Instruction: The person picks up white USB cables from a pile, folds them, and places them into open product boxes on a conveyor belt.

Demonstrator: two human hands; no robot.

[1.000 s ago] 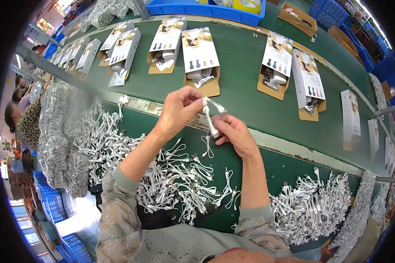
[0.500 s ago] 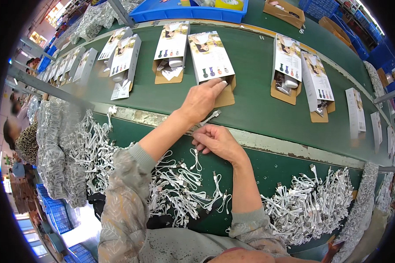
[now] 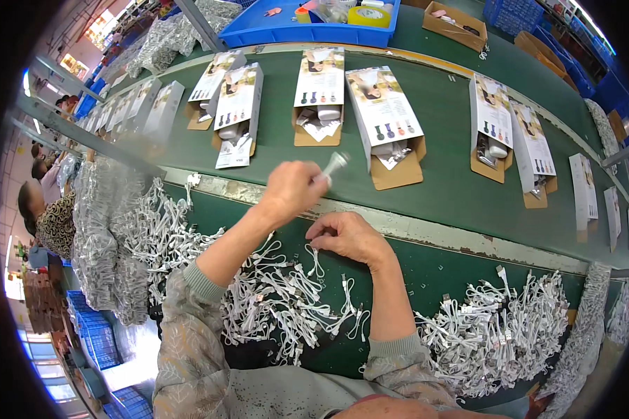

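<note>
Over the near edge of the green belt, my left hand (image 3: pixel 292 188) is closed on a short white USB cable (image 3: pixel 337 165), whose end is blurred by motion. My right hand (image 3: pixel 351 239) is lower, above the work surface, with fingers loosely bent, a gap before the thumb and nothing visible between them. Just under its fingertips lies a looped white cable (image 3: pixel 316 264). The closest white printed box (image 3: pixel 384 105) lies on the belt with its brown flap (image 3: pixel 397 174) folded out. White and silvery contents show at its mouth.
Piles of white cables lie left (image 3: pixel 279 307) and right (image 3: pixel 496 328). More open boxes (image 3: pixel 319 80) line the belt. A metal rail (image 3: pixel 426 227) separates belt and work surface. Beyond are a blue tray (image 3: pixel 307 33) and a cardboard box (image 3: pixel 454 28). People sit at the far left.
My left hand has left the box's mouth and moved back left, now holding the cable that was by my right fingers. The boxes have shifted right. My right hand has barely moved.
</note>
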